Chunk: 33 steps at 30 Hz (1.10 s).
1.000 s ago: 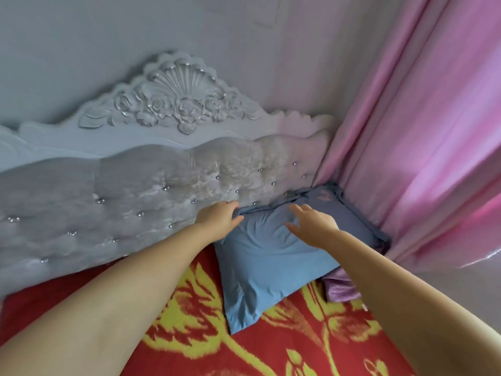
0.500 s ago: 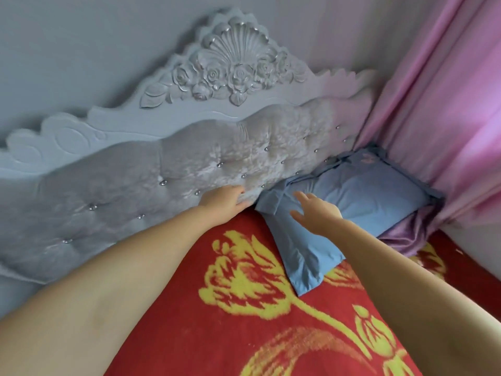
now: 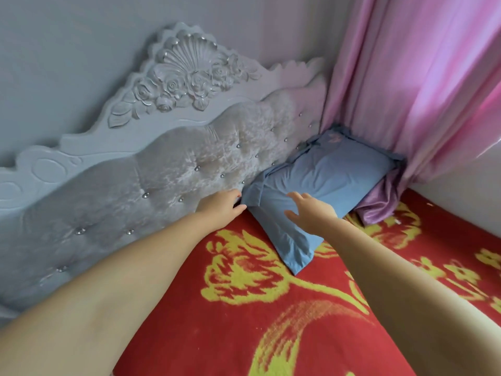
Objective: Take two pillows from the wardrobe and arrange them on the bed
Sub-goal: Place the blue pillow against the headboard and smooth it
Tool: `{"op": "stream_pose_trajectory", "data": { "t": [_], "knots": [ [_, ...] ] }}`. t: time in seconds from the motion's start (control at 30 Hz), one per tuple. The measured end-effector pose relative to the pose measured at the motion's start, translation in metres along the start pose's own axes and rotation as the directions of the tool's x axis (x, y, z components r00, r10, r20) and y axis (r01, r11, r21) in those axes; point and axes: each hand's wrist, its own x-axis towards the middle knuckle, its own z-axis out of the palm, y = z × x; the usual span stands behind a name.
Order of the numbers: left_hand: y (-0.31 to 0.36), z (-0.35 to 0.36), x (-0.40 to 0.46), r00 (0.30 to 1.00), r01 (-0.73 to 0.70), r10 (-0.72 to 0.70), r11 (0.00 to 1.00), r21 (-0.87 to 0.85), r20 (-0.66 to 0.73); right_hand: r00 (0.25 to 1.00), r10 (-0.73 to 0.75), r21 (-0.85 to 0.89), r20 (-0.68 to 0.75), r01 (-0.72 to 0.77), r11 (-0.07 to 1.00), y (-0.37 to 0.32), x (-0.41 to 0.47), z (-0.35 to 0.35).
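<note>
A red bed (image 3: 244,335) with yellow flowers meets a tufted grey headboard (image 3: 151,185). The blue pillow (image 3: 325,180) lies in its far right corner by the pink curtain (image 3: 423,90). The right hand (image 3: 309,211) rests spread on it; the left hand (image 3: 219,204), fingers loose, touches its corner flap.

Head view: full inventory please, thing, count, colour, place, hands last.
blue pillow: 1, light blue, at the head of the bed in the right corner, against the headboard.
purple cloth: 1, lilac, partly under the pillow's right end; could be a second pillow, cannot tell.
bedspread: 1, red with yellow flowers, covering the bed.
headboard: 1, pale grey, carved top, tufted with studs, along the wall.
curtain: 1, pink, hanging at right.
wall: grey, behind the headboard.
left hand: 1, at the pillow's left corner by the headboard.
right hand: 1, fingers spread, over the pillow's near side.
</note>
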Motion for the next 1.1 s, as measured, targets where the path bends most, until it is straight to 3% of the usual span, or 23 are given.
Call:
{"op": "stream_pose_trajectory", "data": {
  "t": [0.23, 0.47, 0.63, 0.77, 0.97, 1.1],
  "knots": [
    [0.073, 0.013, -0.072, 0.983, 0.142, -0.149, 0.987, -0.071, -0.103, 0.991, -0.136, -0.154, -0.007, 0.133, 0.979, 0.053, -0.079, -0.034],
    [0.076, 0.017, -0.161, 0.935, 0.277, -0.304, 0.948, -0.156, -0.185, 0.944, -0.313, -0.254, 0.101, 0.329, 0.910, 0.008, -0.112, -0.028],
    [0.020, 0.029, -0.248, 0.877, 0.402, -0.434, 0.898, -0.181, -0.207, 0.885, -0.445, -0.278, 0.141, 0.466, 0.840, -0.075, -0.134, 0.004],
    [-0.060, 0.027, -0.330, 0.852, 0.419, -0.457, 0.888, -0.190, -0.255, 0.858, -0.503, -0.243, 0.109, 0.513, 0.823, -0.168, -0.152, 0.043],
    [-0.173, 0.024, -0.451, 0.852, 0.431, -0.461, 0.887, -0.167, -0.250, 0.884, -0.468, -0.155, 0.025, 0.466, 0.871, -0.305, -0.205, 0.111],
    [-0.198, 0.033, -0.493, 0.894, 0.417, -0.430, 0.902, -0.115, -0.130, 0.869, -0.491, -0.119, 0.064, 0.495, 0.861, -0.344, -0.256, 0.143]
  ]
}}
